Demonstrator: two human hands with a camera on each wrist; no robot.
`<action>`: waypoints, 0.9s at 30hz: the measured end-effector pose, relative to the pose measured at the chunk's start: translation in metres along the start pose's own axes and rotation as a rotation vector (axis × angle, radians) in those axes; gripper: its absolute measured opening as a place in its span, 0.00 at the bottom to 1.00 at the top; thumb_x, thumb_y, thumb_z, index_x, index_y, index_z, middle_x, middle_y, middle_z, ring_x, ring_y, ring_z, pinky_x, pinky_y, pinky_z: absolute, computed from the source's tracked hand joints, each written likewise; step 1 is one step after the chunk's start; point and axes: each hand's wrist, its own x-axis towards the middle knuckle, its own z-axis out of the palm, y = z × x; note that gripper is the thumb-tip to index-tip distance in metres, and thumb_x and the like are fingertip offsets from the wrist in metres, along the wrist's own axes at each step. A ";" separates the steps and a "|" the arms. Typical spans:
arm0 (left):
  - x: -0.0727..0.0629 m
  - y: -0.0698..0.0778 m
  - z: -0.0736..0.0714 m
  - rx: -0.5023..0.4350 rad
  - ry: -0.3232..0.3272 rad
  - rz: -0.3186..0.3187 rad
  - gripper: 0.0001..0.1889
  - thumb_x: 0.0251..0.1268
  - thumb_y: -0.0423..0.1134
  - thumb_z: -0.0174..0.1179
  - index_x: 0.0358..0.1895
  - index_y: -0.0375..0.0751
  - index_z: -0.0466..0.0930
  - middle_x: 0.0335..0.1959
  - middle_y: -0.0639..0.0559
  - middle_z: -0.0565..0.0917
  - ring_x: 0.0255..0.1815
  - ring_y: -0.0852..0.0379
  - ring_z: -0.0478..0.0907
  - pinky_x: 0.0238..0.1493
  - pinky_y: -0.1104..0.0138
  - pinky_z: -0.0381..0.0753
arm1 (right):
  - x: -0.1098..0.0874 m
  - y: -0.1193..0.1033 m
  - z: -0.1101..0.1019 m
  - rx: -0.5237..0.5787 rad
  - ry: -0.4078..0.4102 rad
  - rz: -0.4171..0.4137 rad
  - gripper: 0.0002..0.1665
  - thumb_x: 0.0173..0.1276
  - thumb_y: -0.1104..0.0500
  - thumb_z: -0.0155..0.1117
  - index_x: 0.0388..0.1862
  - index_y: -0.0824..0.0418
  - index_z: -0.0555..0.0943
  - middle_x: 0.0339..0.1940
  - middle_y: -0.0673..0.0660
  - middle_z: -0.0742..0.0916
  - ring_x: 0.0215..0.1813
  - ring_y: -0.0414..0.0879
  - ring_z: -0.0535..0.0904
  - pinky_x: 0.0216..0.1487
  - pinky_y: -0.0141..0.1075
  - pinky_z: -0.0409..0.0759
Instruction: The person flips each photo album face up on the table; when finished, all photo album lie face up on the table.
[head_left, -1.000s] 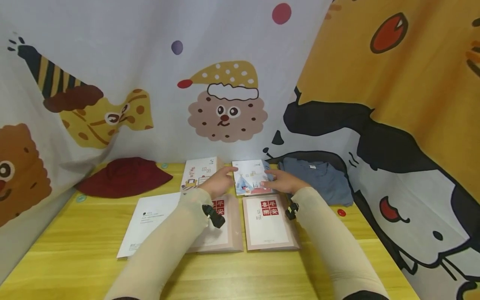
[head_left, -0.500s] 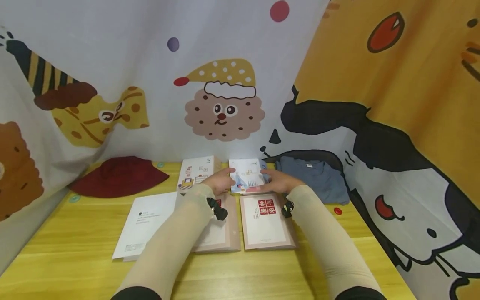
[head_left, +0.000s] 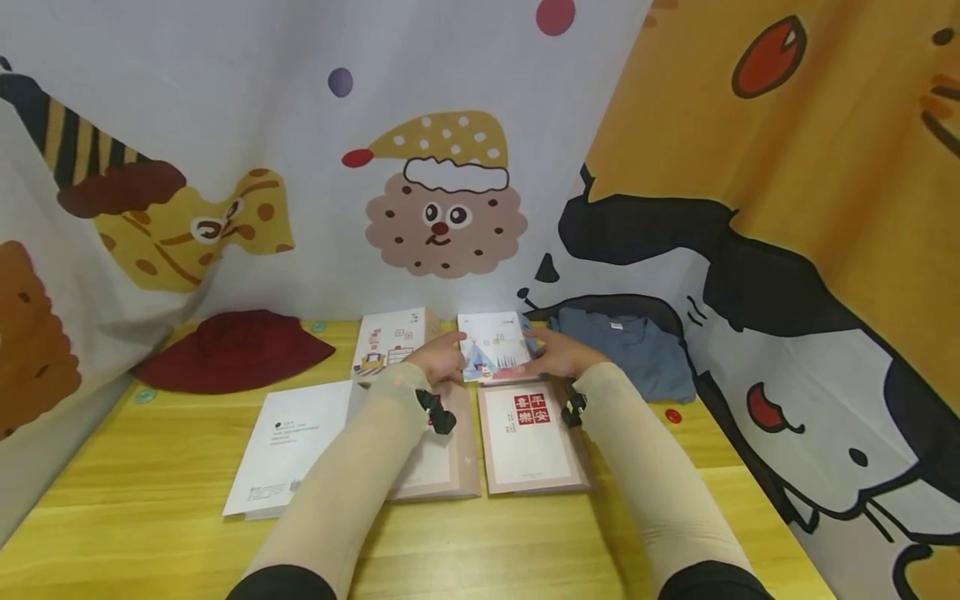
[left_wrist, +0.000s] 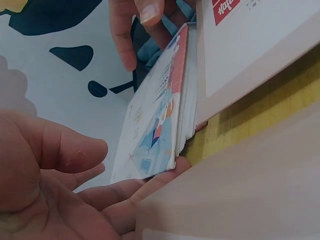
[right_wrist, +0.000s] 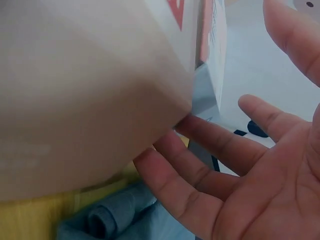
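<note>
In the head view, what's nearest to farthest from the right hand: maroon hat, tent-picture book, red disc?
1. Tent-picture book, just left of the right hand.
2. Red disc, to the right.
3. Maroon hat, far left.

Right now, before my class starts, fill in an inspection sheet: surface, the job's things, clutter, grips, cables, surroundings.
Surface: yellow wood-grain table.
Job's things: tent-picture book, at the back, between both hands.
Clutter: back-left illustrated book; red-stamped book in front of the tent-picture one; white printed cover, partly behind the left sleeve; maroon hat; blue-grey garment; red disc; two teal discs.
Grips: left hand, fingertips at the tent-picture book's left side, thumb apart from it; right hand, fingers extended by its right side, contact unclear.
Cables: nothing seen.
Surroundings: white curtain with cartoon prints behind.
</note>
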 end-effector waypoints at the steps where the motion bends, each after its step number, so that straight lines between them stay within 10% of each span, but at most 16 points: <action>1: 0.001 0.000 0.000 0.008 0.005 -0.005 0.46 0.64 0.22 0.51 0.87 0.47 0.51 0.73 0.31 0.69 0.23 0.61 0.68 0.26 0.72 0.70 | 0.000 0.001 -0.001 0.004 -0.005 -0.003 0.61 0.64 0.43 0.80 0.87 0.53 0.56 0.79 0.67 0.72 0.77 0.62 0.70 0.75 0.59 0.71; 12: 0.015 -0.001 0.007 -0.031 0.020 0.002 0.46 0.63 0.21 0.47 0.87 0.43 0.48 0.78 0.35 0.64 0.55 0.47 0.77 0.48 0.62 0.84 | 0.002 0.002 -0.003 0.040 -0.044 0.024 0.60 0.65 0.47 0.79 0.88 0.48 0.55 0.76 0.69 0.76 0.73 0.62 0.74 0.65 0.59 0.80; 27: 0.019 -0.001 0.010 -0.172 -0.001 -0.039 0.47 0.65 0.20 0.45 0.88 0.46 0.42 0.82 0.32 0.56 0.55 0.42 0.75 0.51 0.56 0.85 | 0.001 0.002 -0.003 0.088 -0.054 0.026 0.58 0.66 0.49 0.79 0.87 0.52 0.56 0.76 0.71 0.74 0.73 0.65 0.73 0.59 0.60 0.83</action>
